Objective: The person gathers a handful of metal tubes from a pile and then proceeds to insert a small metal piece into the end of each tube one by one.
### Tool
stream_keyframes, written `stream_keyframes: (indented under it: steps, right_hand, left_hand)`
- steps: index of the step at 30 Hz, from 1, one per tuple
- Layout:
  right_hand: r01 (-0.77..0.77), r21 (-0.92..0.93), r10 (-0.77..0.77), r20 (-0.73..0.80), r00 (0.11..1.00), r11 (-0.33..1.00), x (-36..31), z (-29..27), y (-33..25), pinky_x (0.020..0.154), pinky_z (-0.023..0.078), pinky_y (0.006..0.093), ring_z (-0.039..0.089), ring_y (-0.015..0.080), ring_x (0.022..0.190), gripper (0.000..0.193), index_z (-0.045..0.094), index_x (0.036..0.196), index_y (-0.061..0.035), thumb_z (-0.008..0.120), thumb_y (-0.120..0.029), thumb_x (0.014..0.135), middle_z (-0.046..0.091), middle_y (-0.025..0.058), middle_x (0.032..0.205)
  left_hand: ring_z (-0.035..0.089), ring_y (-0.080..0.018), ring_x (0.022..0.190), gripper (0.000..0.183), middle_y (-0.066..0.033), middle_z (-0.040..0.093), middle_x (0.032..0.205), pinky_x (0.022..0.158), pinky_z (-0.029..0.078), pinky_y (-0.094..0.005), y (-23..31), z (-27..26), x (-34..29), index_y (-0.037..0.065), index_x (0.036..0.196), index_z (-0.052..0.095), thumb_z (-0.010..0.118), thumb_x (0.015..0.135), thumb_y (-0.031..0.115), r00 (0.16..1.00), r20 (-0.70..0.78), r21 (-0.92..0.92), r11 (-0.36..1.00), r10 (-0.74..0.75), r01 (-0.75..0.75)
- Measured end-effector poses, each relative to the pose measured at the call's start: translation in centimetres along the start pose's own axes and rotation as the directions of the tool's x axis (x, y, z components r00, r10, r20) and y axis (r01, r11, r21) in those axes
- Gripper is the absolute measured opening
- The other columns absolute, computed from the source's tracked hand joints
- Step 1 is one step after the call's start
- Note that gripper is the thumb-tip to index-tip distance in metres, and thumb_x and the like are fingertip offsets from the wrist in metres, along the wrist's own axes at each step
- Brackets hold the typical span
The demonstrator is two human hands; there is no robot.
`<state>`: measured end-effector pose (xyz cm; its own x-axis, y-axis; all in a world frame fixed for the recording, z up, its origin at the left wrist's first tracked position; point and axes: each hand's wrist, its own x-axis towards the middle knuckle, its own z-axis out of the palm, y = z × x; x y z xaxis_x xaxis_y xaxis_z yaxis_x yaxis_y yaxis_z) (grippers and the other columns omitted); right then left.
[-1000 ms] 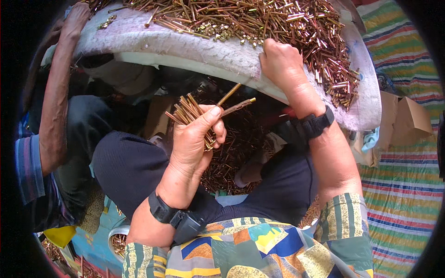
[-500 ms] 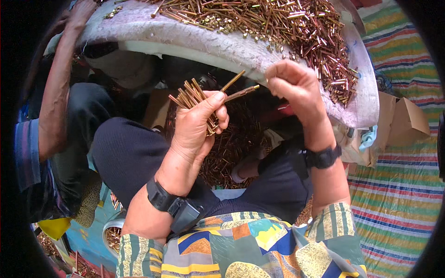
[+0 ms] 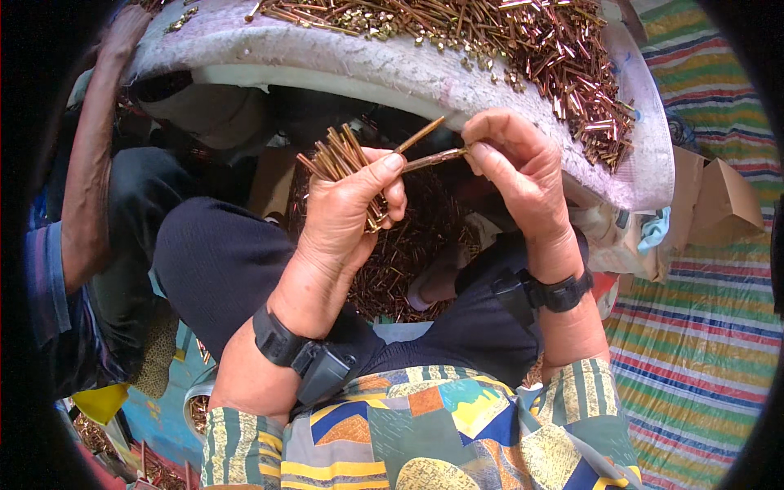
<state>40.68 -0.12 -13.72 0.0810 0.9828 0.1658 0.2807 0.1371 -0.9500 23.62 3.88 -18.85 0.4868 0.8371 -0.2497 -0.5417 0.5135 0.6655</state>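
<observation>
A bundle of thin, brass-coloured bolts (image 3: 333, 155) is gripped in my left hand (image 3: 339, 208), its fingers wrapped round them. Two pieces stick out past the thumb toward the right: a slim one (image 3: 425, 133) pointing up, and a thicker bolt (image 3: 433, 158) below it. My right hand (image 3: 518, 167) has thumb and forefinger closed at the tip of that thicker bolt. Whether a small nut sits between those fingertips is too small to make out. Both hands are over my lap, just short of the padded table edge.
A pale, cloth-covered table (image 3: 327, 69) carries a heap of bolts (image 3: 563, 73) and small nuts (image 3: 392, 31). More bolts (image 3: 400, 269) lie below, between my legs. Another person's arm (image 3: 94, 155) is at the left. Cardboard boxes (image 3: 727, 200) stand on a striped sheet (image 3: 710, 302) at right.
My right hand has moved slightly left and down, and its fingertips have come to the thicker bolt's end. The left hand keeps its bundle almost in place.
</observation>
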Motion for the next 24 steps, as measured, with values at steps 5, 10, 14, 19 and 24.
stream_keyframes:
  steps: [5,10,14,19,24]
  right_hand:
    - [0.001,-0.065,-0.005,-0.06,0.998,0.998,-0.7,0.5,0.2,0.058,0.038,0.0163,0.046,0.0021,0.065,0.014,0.05,0.097,-0.0007,0.051,0.0,0.083,0.052,-0.0018,0.071]
    - [-0.086,0.249,0.094,-0.023,0.995,0.965,-1.5,0.9,0.3,0.049,0.037,0.0177,0.046,0.0037,0.056,0.014,0.048,0.099,0.0003,0.051,-0.003,0.086,0.052,-0.0005,0.068]
    - [-0.056,0.072,0.061,-0.07,0.996,0.996,-2.3,1.2,0.5,0.042,0.033,0.0186,0.043,0.0041,0.047,0.006,0.05,0.086,0.0004,0.051,-0.006,0.087,0.048,-0.0011,0.057]
    - [-0.089,0.135,0.092,-0.017,0.996,0.987,-2.6,0.3,1.1,0.041,0.032,0.0198,0.042,0.0046,0.045,0.024,0.049,0.069,-0.0028,0.048,-0.013,0.09,0.045,-0.002,0.051]
    - [0.032,-0.236,-0.017,0.065,0.998,0.971,-3.0,0.2,1.1,0.048,0.035,0.0204,0.043,0.0056,0.051,0.028,0.049,0.066,-0.0031,0.046,-0.015,0.091,0.052,0.0006,0.058]
  left_hand:
    - [0.048,-0.0118,0.043,0.011,-0.0032,0.053,0.054,0.038,0.037,-0.0213,-0.2,-0.1,-0.2,0.004,0.079,0.057,0.061,0.079,0.014,0.999,0.031,0.032,0.999,-0.015,0.014]
    - [0.052,-0.0112,0.043,0.01,-0.0042,0.057,0.056,0.038,0.039,-0.02,-0.4,-0.6,-0.1,0.002,0.085,0.059,0.062,0.079,0.01,0.998,0.061,-0.032,0.999,-0.023,0.025]
    - [0.052,-0.0111,0.043,0.01,-0.0042,0.056,0.056,0.038,0.038,-0.0201,-0.3,-0.6,-0.3,0.002,0.084,0.059,0.062,0.079,0.01,0.998,0.063,-0.017,0.999,-0.027,0.028]
    - [0.05,-0.0111,0.045,0.01,-0.0029,0.054,0.055,0.039,0.037,-0.0201,-0.3,-0.4,-0.6,0.003,0.081,0.057,0.059,0.08,0.013,0.996,0.079,0.063,0.998,-0.034,0.029]
    - [0.051,-0.0112,0.043,0.01,-0.004,0.056,0.057,0.038,0.038,-0.0203,-0.6,-0.7,-0.6,0.002,0.083,0.059,0.062,0.079,0.01,0.994,0.101,0.022,0.999,-0.037,0.035]
